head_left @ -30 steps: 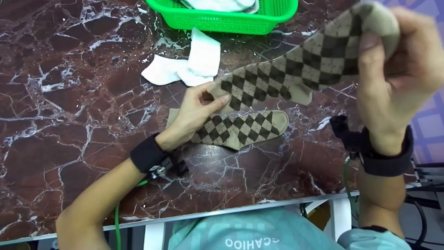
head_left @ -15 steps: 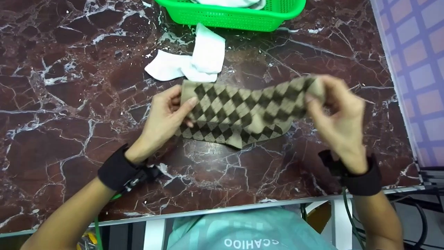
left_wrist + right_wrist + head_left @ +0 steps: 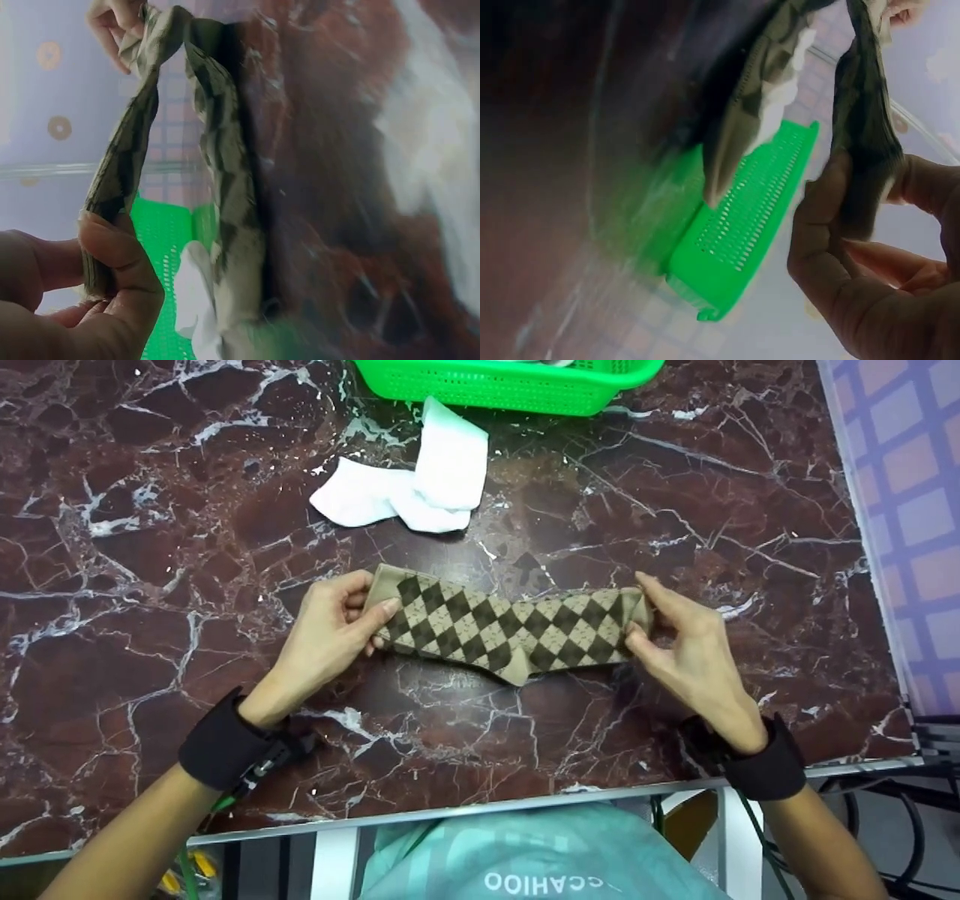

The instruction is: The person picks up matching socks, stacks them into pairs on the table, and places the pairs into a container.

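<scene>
Pinching the upper argyle sock (image 3: 510, 630) at cuff and toe

We see the left hand (image 3: 326, 622) closed at the cuff, its thumb laid over the top face and its fingers tucked underneath. The right hand (image 3: 686, 649) pinches the toe end between thumb and fingers, leaving only a sock's thickness between them. Both forearms reach forward from the near side and angle inward, with a black wristband (image 3: 225, 742) on the left wrist and a dark wristband (image 3: 765, 765) on the right.

We find the sock held between the hands, its long axis running left to right, roughly along the table's near edge. Its cuff points left, its toe right, and its heel juts toward the person. Our wrist views show it raised above the lower argyle sock (image 3: 232, 199), which lies on the table (image 3: 585, 742). Beyond, we see white socks (image 3: 454, 465) near a green basket (image 3: 487, 394).
</scene>
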`<state>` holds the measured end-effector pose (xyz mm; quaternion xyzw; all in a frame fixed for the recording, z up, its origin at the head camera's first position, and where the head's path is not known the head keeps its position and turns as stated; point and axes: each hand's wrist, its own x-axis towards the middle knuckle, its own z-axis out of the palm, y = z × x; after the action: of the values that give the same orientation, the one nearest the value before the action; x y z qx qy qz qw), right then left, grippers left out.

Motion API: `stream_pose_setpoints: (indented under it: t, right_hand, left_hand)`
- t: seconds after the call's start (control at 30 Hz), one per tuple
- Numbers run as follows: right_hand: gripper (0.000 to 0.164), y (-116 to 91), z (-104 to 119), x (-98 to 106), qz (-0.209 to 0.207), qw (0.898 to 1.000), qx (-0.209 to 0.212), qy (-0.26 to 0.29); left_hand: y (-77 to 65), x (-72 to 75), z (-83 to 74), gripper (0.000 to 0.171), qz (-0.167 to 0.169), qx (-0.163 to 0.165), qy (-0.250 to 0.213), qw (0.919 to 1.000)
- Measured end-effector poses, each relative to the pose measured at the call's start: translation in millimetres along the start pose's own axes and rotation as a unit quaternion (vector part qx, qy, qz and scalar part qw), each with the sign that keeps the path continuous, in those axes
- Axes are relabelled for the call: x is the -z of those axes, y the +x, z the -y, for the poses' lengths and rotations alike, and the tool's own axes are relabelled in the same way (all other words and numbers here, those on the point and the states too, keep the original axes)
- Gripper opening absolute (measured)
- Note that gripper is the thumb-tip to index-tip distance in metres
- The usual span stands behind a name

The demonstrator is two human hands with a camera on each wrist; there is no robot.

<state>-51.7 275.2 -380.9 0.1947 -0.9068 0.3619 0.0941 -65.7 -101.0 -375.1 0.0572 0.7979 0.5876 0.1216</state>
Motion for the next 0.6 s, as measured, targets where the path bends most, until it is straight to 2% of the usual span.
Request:
stream_pose_setpoints:
  t: [0.17,0.3,0.47,0.6]
  right_hand:
    - [0.052,4.5,-6.1,-6.3,0.009,1.0,-0.01,-0.006]
    - [0.044,6.9,-10.4,-8.3,0.014,1.0,-0.025,-0.003]
    - [0.028,8.2,-15.1,-9.5,0.019,0.999,-0.04,-0.011]
    - [0.023,9.3,-16.2,-8.0,0.023,0.999,-0.04,-0.022]
  left_hand:
    - [2.6,2.0,4.7,0.019,-0.007,0.009,0.042,0.9991]
    - [2.5,2.4,9.0,0.023,-0.013,0.001,0.095,0.9954]
    - [1.0,2.0,12.1,0.027,-0.031,-0.031,0.167,0.985]
    - [-0.5,0.6,13.4,0.029,-0.041,-0.054,0.217,0.9739]
